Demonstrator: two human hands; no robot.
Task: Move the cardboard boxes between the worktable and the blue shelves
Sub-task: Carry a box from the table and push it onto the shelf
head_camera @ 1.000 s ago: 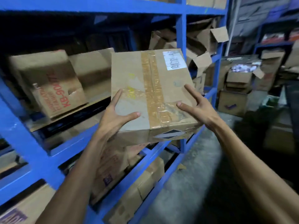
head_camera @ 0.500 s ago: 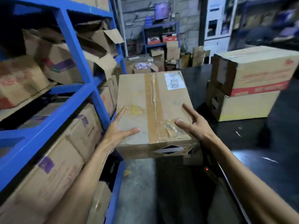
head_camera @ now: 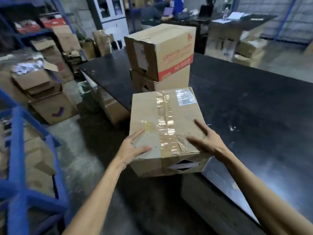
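Note:
I carry a taped cardboard box (head_camera: pixel 169 116) with a white label between both hands. My left hand (head_camera: pixel 132 148) presses its near left corner, thumb and a straight finger lying on top. My right hand (head_camera: pixel 206 141) presses the near right side with straight fingers spread over the top. The box is at the near left corner of the black worktable (head_camera: pixel 254 107), its near end past the edge; I cannot tell if it rests there. Behind it two boxes are stacked on the table, the red-printed upper box (head_camera: pixel 169 48) on a plain lower box (head_camera: pixel 172 82). The blue shelves (head_camera: pixel 17 150) stand at left.
Open and closed cartons (head_camera: pixel 50 106) crowd the floor at left, and another carton (head_camera: pixel 111 107) sits under the table's left edge. Desks with laptops and a person stand at the back. A grey concrete aisle (head_camera: pixel 81 150) runs between shelves and table.
I have turned right, away from the blue shelves, carrying the box with me. It now sits over the worktable's corner, close to the stacked pair.

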